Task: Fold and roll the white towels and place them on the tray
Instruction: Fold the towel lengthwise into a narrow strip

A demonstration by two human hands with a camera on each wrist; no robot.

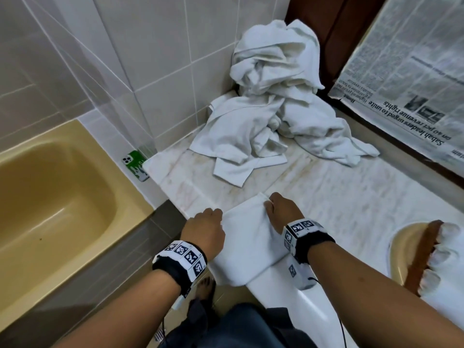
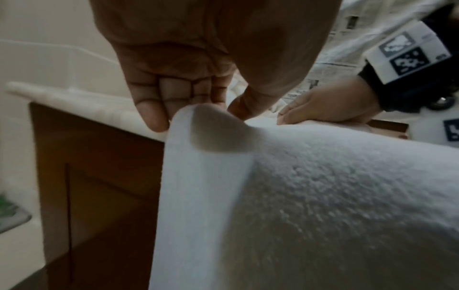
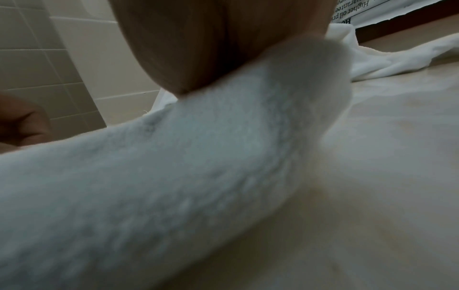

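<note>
A folded white towel (image 1: 251, 244) lies on the marble counter (image 1: 339, 197), its near end hanging over the front edge. My left hand (image 1: 218, 214) pinches the towel's far left corner (image 2: 198, 117) between thumb and curled fingers. My right hand (image 1: 270, 204) grips the far right corner and lifts that edge (image 3: 320, 56) a little; its fingertips are hidden. A heap of loose white towels (image 1: 271, 101) sits in the back corner. At the far right a brown tray (image 1: 424, 254) carries several rolled white towels (image 1: 449, 249).
The tray rests across a yellowish basin (image 1: 401, 237). A yellow bathtub (image 1: 50, 197) lies to the left, with a green phone (image 1: 136, 165) on its ledge. Newspaper (image 1: 406, 79) covers the back right. Tiled walls close off the counter's far left.
</note>
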